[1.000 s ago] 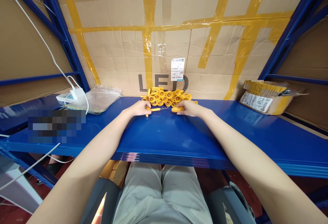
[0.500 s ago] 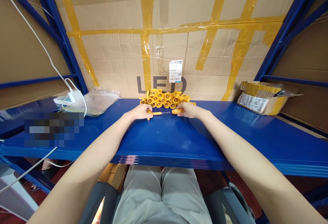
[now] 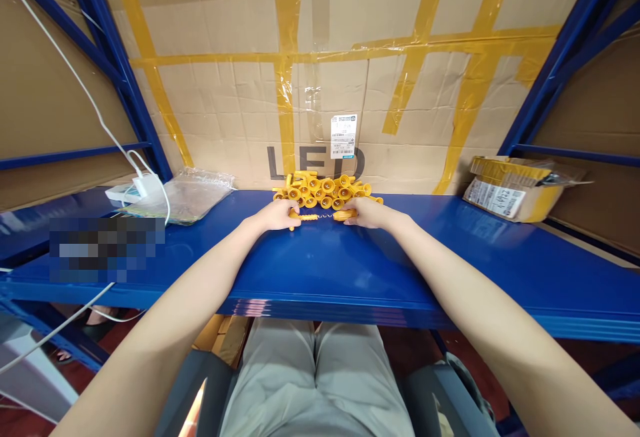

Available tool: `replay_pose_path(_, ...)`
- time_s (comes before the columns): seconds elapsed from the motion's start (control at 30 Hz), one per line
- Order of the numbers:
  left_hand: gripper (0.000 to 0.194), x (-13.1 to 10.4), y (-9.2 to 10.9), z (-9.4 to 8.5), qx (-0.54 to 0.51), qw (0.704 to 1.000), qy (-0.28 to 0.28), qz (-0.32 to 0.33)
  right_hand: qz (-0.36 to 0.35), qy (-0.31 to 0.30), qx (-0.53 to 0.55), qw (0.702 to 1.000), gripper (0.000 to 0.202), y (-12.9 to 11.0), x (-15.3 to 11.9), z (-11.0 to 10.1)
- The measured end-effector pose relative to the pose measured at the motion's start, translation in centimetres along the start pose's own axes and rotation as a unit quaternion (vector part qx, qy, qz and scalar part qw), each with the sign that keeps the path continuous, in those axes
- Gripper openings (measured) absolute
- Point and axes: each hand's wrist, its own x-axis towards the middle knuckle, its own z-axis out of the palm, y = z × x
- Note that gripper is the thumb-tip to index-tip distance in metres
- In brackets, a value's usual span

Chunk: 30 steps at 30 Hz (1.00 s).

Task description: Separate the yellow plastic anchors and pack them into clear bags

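Since the earlier frames, the two held parts have drawn closer together, and less of the spring (image 3: 326, 216) shows between them. The left hand (image 3: 276, 214) pinches a yellow twisted rod (image 3: 309, 217) by its outer end, the rod pointing toward the right hand (image 3: 369, 213). That hand grips a rounded yellow piece (image 3: 343, 215) between thumb and fingers. The spring spans the gap in line with both; it is too small to tell for certain how its ends are seated. All three are low over the blue shelf (image 3: 325, 270), just in front of a heap of yellow cup-ended parts (image 3: 327, 187), which lies near the taped cardboard panel (image 3: 225, 104).
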Motion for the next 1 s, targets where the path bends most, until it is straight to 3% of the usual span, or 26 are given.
replay_pose_path(0.37, 0.034, 0.1, 1.1, 0.8, 0.003, 0.998, 0.053, 0.024, -0.09, 0.069, 0.05, 0.992, 0.028, -0.7, 0.4, 0.5)
replay_pose_path(0.7, 0.028, 0.2, 1.4, 1.1, 0.04, 0.998, 0.037, 0.008, -0.041, 0.079, 0.11, 0.99, 0.03, -0.9, 0.1, 0.4)
replay_pose_path(1.0, 0.024, -0.3, 1.8, 0.6, 0.077, 0.996, 0.047, 0.0, -0.067, 0.078, 0.125, 0.987, 0.021, -1.1, 0.1, 0.3)
